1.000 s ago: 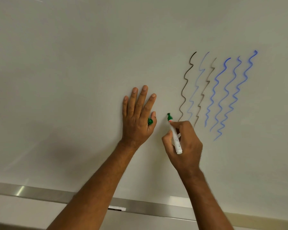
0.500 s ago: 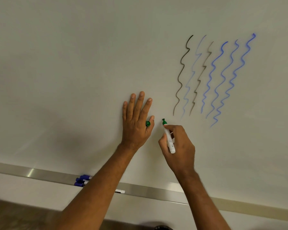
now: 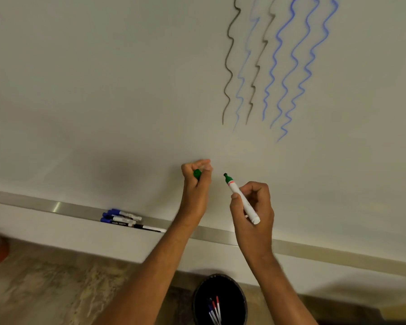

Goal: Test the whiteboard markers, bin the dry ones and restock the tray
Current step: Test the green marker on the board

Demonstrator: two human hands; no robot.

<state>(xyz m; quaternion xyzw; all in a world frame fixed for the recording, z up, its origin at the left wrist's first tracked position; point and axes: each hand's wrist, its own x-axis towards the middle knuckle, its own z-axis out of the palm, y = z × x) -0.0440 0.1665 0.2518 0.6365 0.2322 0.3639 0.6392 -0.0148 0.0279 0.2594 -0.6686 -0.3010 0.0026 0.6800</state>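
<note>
We hold the green marker point(image 3: 242, 198) in our right hand point(image 3: 253, 207), with the fingers and thumb wrapped around its white body. Its bare green tip points up and to the left, close to the whiteboard point(image 3: 103, 90). We cannot tell if it touches.

Our left hand point(image 3: 196, 184) is just to the left of the marker. Its grip is curled tight around the green cap point(image 3: 197, 174).

The marker tip points toward the cap, and the two are near but apart. We think the cap goes on next, so the left hand is the nearer one for that.

Far below the marker, a black bin point(image 3: 220, 299) holds some markers. The metal tray point(image 3: 68, 208) down to the left holds the blue markers point(image 3: 120, 216).
</note>
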